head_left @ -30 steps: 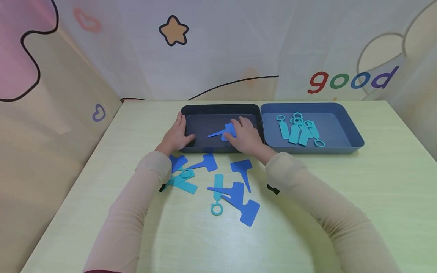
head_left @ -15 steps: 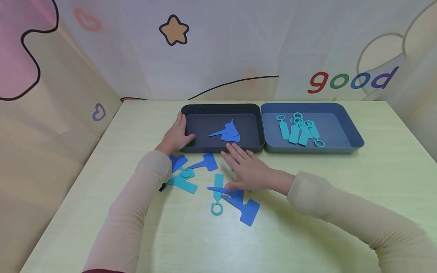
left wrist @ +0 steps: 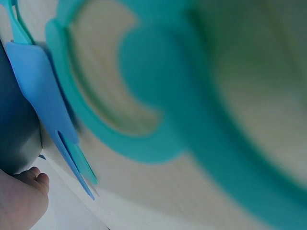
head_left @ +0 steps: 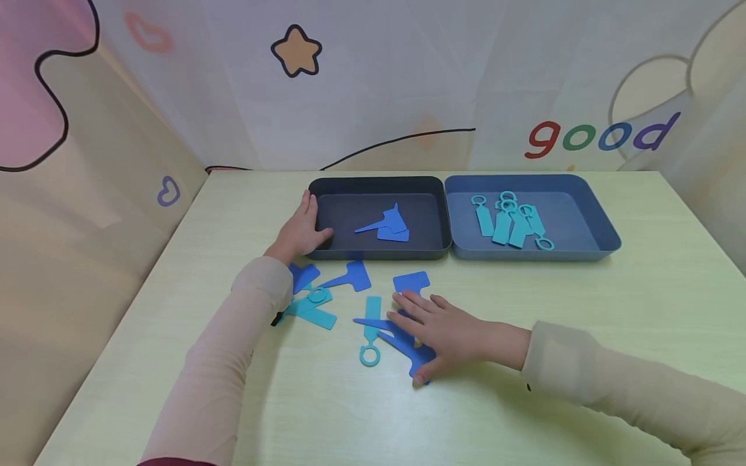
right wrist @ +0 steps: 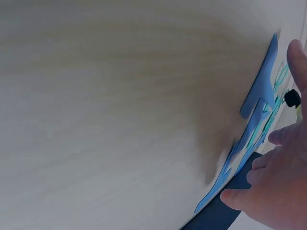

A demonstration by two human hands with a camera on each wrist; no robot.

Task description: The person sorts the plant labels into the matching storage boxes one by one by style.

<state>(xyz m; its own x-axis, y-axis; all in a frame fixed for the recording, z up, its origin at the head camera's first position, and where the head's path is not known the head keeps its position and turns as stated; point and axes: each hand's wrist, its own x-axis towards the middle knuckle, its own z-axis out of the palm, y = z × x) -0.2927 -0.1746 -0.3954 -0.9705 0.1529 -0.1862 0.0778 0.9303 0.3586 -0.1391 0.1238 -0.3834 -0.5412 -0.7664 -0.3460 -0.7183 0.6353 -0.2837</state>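
Note:
My left hand rests against the left end of the dark tray, fingers straight along its side and thumb over the front corner. Two blue T-shaped plant labels lie overlapped in that tray. Spread wide, my right hand is low over a blue plant label on the table, its thumb at the label's broad end and its other fingertips over neighbouring labels. In the right wrist view its fingers stand apart beside the blue labels. A teal ring-ended tag lies just left of them.
A blue-grey tray adjoins the dark one, with several teal ring-ended tags inside. Near my left sleeve lie more teal tags and a blue label, with another blue label beside them. A printed cloth hangs behind the table.
My right hand has left the dark tray, uncovering the blue labels there, and moved toward me and right over the labels on the table. My left hand has stayed at the tray.

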